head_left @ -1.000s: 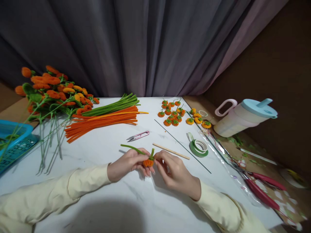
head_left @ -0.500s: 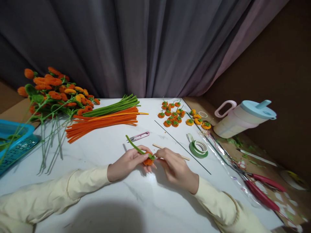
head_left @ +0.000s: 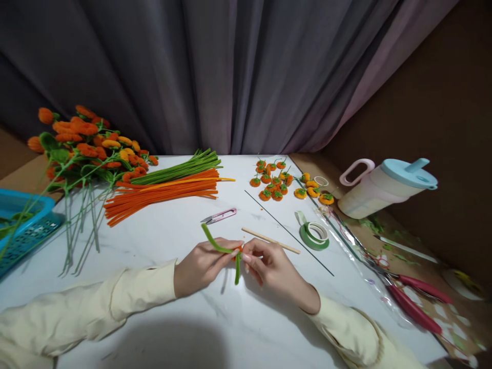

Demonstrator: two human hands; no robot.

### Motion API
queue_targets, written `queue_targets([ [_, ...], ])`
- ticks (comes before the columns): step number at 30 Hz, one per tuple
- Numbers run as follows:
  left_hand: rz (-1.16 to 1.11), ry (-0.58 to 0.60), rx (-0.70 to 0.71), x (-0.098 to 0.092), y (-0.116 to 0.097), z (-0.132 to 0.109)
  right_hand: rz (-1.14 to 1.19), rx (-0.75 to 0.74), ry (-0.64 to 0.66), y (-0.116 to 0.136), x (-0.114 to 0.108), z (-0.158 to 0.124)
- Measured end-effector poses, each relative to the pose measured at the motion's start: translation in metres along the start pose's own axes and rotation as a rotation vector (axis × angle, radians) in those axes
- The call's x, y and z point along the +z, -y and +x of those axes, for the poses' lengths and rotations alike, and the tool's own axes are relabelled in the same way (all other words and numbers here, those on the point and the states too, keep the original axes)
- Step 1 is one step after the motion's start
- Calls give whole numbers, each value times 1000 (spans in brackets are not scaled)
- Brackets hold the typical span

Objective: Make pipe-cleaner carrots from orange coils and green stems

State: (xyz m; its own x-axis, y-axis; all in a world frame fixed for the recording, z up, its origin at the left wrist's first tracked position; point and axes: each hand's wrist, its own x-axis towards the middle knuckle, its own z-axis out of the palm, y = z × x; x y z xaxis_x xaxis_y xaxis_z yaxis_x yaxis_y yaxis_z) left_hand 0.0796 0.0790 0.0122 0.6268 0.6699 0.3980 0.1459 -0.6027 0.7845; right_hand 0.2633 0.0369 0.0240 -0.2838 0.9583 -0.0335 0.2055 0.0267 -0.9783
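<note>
My left hand (head_left: 203, 265) is closed on a small orange pipe-cleaner pumpkin (head_left: 238, 250), most of which the fingers hide. From between its thumb and fingers one end of a green pipe cleaner (head_left: 213, 243) sticks up to the left. A shorter green end hangs down between the hands. My right hand (head_left: 273, 270) pinches at the pumpkin's right side, thumb and forefinger by the green strands. Just beyond the hands lie a wooden stick (head_left: 271, 240) and pink thread snips (head_left: 220, 216).
Orange pipe cleaners (head_left: 165, 197) and green pipe cleaners (head_left: 180, 168) lie at back left, beside orange flowers (head_left: 86, 130) and a blue basket (head_left: 33, 241). Several small pumpkins (head_left: 275, 189), green tape (head_left: 314, 236), a dark wire (head_left: 288, 231), red-handled pliers (head_left: 415, 310) and a tumbler (head_left: 384, 189) are rightward.
A short green end now hangs down between my hands. The pumpkin has turned and is more covered by fingers. My right hand has moved slightly down and closer to it.
</note>
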Motion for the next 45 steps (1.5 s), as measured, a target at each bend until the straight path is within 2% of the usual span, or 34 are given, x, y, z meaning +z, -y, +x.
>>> queue_targets([
  [3, 63, 7, 108, -2, 2, -1, -59, -52, -22, 2, 4, -1],
  [6, 123, 9, 143, -2, 0, -2, -226, -160, -85, 2, 8, -3],
  [11, 110, -9, 30, 1, -5, -4, -583, -462, -179, -6, 15, -8],
  [13, 77, -13, -55, 2, -6, -3, -637, -511, -170, -8, 18, -9],
  [15, 32, -19, -160, 3, -7, -2, -569, -448, -170, -7, 20, -9],
  [17, -59, -1, -292, 4, -6, 1, -401, -303, -175, -4, 20, -7],
  [20, -338, 93, -505, 5, -3, 7, -133, -63, -139, 0, 18, -3],
  [22, -523, 139, -595, 6, -1, 10, -82, -10, -100, 1, 13, 0],
  [24, -601, 145, -630, 6, 2, 12, -184, -81, -121, 2, 6, 2],
  [27, -562, 162, -609, 6, 5, 12, -412, -351, -213, 3, -5, 3],
  [29, -527, 188, -593, 6, 6, 10, -494, -514, -189, 5, -10, 2],
  [31, -517, 199, -604, 6, 6, 9, -525, -585, -119, 6, -10, 1],
  [35, -526, 190, -634, 7, 5, 8, -518, -592, -2, 4, -2, 0],
  [37, -577, 186, -633, 6, 4, 9, -485, -597, 17, 1, 1, 0],
  [39, -706, 186, -642, 5, 4, 11, -437, -573, -26, -1, 1, 1],
  [42, -895, 217, -650, 1, 2, 14, -371, -461, -141, -1, -3, 2],
  [45, -845, 248, -600, 0, 2, 14, -326, -353, -190, 1, -7, 2],
])
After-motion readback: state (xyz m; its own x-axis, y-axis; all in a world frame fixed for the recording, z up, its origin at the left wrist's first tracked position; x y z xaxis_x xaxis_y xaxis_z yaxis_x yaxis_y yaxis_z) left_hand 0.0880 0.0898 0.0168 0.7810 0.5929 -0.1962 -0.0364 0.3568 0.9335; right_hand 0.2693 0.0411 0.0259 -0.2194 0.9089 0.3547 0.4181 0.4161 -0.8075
